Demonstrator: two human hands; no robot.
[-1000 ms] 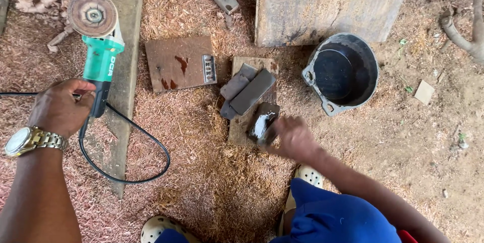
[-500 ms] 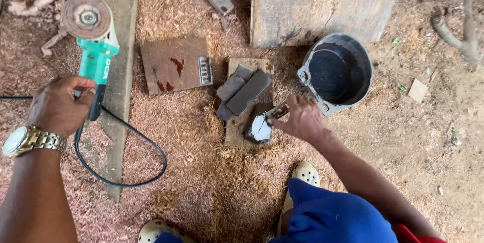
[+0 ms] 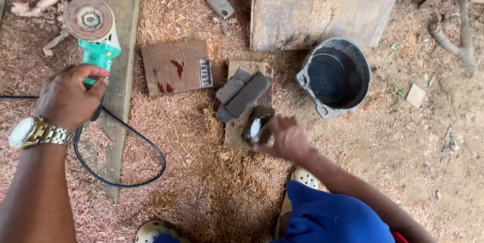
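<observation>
Left grip [image 3: 68, 96] around green angle grinder [image 3: 96, 36], disc beyond knuckles.

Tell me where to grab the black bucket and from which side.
Take the black bucket by its rim, coming straight down from above: it stands upright and open-topped on the sawdust. The side towards the bare ground is probably easiest; the wooden slab crowds the far edge.

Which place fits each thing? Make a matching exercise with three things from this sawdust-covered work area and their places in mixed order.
Things:
1. green angle grinder
2. round black bucket
3. flat brown board with red stains

Places:
A. right of the small wooden block
B. gripped by the left hand
C. between grinder and dark flat stones

Pairs: 1-B, 2-A, 3-C
</observation>
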